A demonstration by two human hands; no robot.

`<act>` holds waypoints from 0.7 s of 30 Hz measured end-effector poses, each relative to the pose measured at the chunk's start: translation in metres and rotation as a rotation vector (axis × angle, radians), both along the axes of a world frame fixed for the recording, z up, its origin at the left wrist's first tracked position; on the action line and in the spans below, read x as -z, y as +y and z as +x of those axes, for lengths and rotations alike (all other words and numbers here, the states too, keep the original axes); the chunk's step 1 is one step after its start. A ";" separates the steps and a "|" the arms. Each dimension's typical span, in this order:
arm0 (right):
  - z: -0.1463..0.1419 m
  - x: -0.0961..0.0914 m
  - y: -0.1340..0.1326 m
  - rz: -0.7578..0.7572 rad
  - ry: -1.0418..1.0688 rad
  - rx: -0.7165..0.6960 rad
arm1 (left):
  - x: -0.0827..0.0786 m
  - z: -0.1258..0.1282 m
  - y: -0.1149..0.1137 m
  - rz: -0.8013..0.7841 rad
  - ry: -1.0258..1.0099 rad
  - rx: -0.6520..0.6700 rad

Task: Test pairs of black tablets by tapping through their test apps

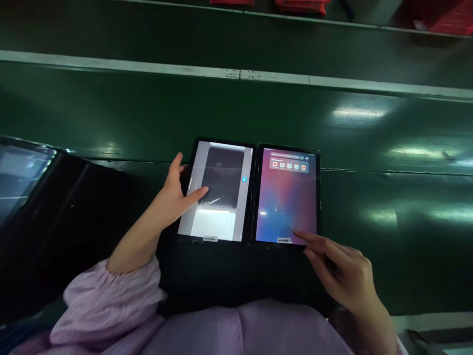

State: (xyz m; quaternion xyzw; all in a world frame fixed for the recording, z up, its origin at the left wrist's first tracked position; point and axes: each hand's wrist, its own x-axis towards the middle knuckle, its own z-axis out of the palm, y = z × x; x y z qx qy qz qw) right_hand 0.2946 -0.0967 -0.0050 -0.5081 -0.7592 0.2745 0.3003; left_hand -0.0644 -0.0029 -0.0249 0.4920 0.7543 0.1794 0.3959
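Two tablets lie side by side on a dark pad in front of me. The left tablet [218, 224] has a mostly grey and white screen with a large dark reflection. My left hand [172, 199] grips its left edge, the thumb over the screen and the fingers at the side, partly hidden. Lit in red and blue, the right tablet [284, 202] shows a search bar and a row of app icons. My right hand [342, 268] is at its lower right, index finger stretched onto the screen, thumb apart, holding nothing. Both tablets carry a small barcode label at the bottom.
A green work surface [388, 212] spreads around the tablets. Another device with a lit screen [16, 172] sits at the far left by a dark area. A pale metal rail [148, 67] crosses behind. Red items [301, 5] lie along the top edge.
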 end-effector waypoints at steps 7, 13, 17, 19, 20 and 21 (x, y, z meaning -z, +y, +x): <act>0.005 -0.006 -0.004 -0.040 0.021 0.041 | -0.008 -0.019 -0.025 -0.147 0.004 0.225; 0.002 -0.002 0.002 -0.026 0.007 -0.001 | 0.003 -0.015 -0.014 0.038 -0.107 0.015; 0.001 -0.005 0.004 -0.002 0.016 -0.024 | 0.006 -0.006 0.000 0.023 -0.011 0.070; 0.002 -0.005 0.002 0.001 0.023 -0.006 | 0.004 -0.008 -0.003 -0.014 0.024 0.146; 0.002 -0.005 0.001 0.001 0.029 0.005 | 0.002 -0.011 -0.007 -0.033 0.027 0.184; 0.003 -0.005 0.000 0.000 0.034 0.018 | 0.001 -0.015 -0.012 -0.051 0.023 0.215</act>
